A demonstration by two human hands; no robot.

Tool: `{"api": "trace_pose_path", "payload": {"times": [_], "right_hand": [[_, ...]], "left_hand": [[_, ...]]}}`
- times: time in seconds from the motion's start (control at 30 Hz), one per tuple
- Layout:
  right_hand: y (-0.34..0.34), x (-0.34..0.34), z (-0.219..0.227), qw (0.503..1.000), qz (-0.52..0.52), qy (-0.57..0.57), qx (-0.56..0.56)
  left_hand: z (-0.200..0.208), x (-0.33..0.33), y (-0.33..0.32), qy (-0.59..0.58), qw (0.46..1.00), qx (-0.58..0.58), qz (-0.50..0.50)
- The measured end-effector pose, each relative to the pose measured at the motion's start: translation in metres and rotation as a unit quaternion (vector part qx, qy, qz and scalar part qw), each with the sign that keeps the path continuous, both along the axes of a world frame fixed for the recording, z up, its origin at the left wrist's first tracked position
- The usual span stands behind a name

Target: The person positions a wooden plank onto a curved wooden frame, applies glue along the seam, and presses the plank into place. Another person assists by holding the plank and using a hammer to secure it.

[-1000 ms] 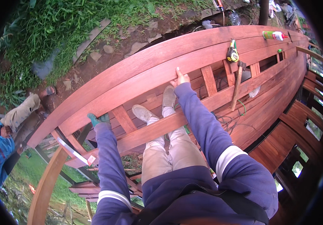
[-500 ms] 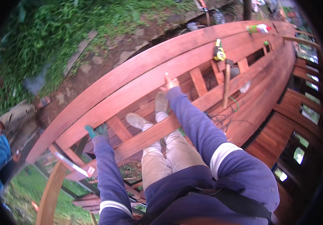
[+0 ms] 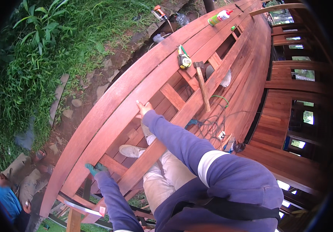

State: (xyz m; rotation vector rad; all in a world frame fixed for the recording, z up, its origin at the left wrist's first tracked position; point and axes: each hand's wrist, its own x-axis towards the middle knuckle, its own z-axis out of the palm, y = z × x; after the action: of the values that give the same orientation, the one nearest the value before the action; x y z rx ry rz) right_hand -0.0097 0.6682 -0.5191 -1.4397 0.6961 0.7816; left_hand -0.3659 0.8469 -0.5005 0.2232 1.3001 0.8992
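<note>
My right hand (image 3: 144, 109), bare, grips the inner edge of a reddish wooden plank (image 3: 110, 135), thumb on top and fingers curled below the edge. Farther left along that plank, my left hand (image 3: 96, 169) in a green glove is closed over the same edge; its lower fingers are hidden. The plank is part of a long curved, boat-like wooden frame. My shoes (image 3: 131, 150) stand inside it, between crosspieces. Beyond my right hand, a hammer (image 3: 203, 89) lies across an inner rail. A yellow-and-black tape measure (image 3: 184, 60) rests on the planking.
A green-and-white bottle with a red cap (image 3: 220, 17) lies on the far planks. Tangled cables (image 3: 222, 123) spread at the right. A pale strip (image 3: 82, 207) crosses the near left end. A person in blue (image 3: 7, 198) is at the lower left; an orange tool (image 3: 160, 11) lies outside.
The view has turned and shifted, so the frame and tools sit farther left. Both hands keep to the same plank edge, and the person in blue appears lower.
</note>
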Motion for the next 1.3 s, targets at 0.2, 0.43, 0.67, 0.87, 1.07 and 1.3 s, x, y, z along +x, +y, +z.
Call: {"api": "trace_pose_path", "payload": {"times": [0.2, 0.43, 0.67, 0.87, 1.07, 1.3], "right_hand": [[0.004, 0.004, 0.001, 0.999, -0.015, 0.033, 0.027], [0.003, -0.002, 0.012, 0.999, -0.016, 0.019, 0.030], [0.005, 0.002, 0.011, 0.999, -0.013, 0.033, -0.014], [-0.001, 0.001, 0.000, 0.999, -0.010, 0.033, 0.016], [0.001, 0.001, 0.002, 0.999, -0.024, 0.047, 0.015], [0.000, -0.002, 0.004, 1.000, -0.003, 0.024, 0.011]], "left_hand": [[0.006, 0.004, 0.004, -0.004, 1.000, -0.008, -0.017], [0.015, 0.007, 0.002, 0.017, 1.000, -0.015, 0.011], [0.011, 0.006, 0.000, 0.008, 1.000, -0.012, -0.020], [0.012, 0.003, 0.001, -0.011, 0.999, -0.031, -0.022], [0.010, 0.003, 0.000, 0.014, 0.999, 0.006, -0.036], [0.014, 0.008, -0.001, -0.004, 1.000, -0.006, -0.029]]}}
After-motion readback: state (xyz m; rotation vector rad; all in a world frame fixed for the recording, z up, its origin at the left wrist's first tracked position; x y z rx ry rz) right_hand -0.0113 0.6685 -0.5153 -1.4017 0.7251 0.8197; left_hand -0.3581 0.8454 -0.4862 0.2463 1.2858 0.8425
